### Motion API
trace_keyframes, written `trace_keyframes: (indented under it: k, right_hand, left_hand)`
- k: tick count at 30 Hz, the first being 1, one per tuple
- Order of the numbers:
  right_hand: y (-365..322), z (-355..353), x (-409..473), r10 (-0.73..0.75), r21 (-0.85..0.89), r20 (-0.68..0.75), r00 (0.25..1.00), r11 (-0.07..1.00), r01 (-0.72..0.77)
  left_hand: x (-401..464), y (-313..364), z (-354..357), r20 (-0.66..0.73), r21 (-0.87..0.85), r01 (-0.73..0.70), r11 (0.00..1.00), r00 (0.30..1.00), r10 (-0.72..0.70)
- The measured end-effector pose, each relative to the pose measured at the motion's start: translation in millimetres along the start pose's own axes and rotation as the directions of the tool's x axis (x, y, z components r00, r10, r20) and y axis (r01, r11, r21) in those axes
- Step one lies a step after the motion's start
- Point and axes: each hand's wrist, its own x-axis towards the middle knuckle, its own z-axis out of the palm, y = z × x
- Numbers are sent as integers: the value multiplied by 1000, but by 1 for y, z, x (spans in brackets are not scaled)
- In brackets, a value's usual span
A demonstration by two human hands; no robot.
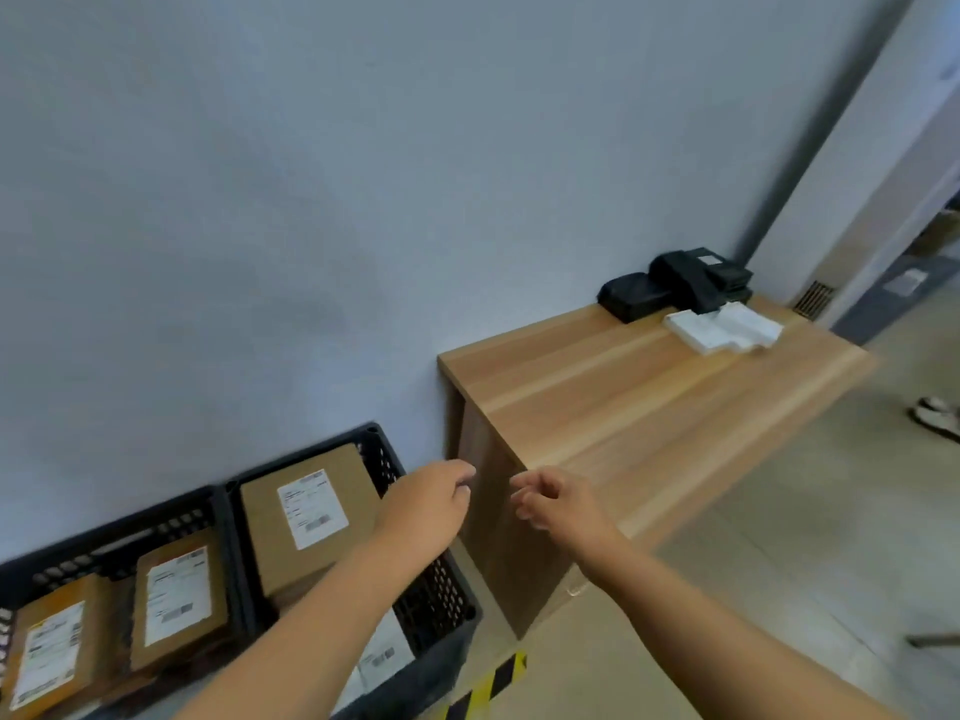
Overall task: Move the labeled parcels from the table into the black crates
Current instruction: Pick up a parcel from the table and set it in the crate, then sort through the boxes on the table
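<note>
Both hands, left (pixel 431 506) and right (pixel 558 504), loosely curled and empty, should reach the black parcels (pixel 670 283) at upper right of the surface (pixel 623 407), gripping firmly.

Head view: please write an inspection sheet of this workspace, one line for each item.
Surface: wooden table against the wall, mostly bare.
Job's things: black parcels and white parcels at the table's far end; labeled cardboard parcels in two black crates on the floor.
Clutter: nothing seen.
Hands: left hand over the right crate, right hand near the table's corner; both loosely curled, holding nothing.
Cables: nothing seen.
Surroundings: yellow-black floor tape; someone's shoe at right.
</note>
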Motion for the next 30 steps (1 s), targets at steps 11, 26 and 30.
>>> trace_keyframes:
  k: [11,26,30]
  right_hand:
    - [44,-186,-28,41,66,-212,976,997,-28]
    - [79,-361,123,122,71,-236,964,992,-108]
    - [83,-411,179,154,77,-264,952,987,-138]
  left_hand:
    - [45,153,71,49,-20,-167,986,985,168]
    - [265,235,156,150,-229,-43,972,986,79]
    - [329,254,172,155,-246,-49,968,984,90]
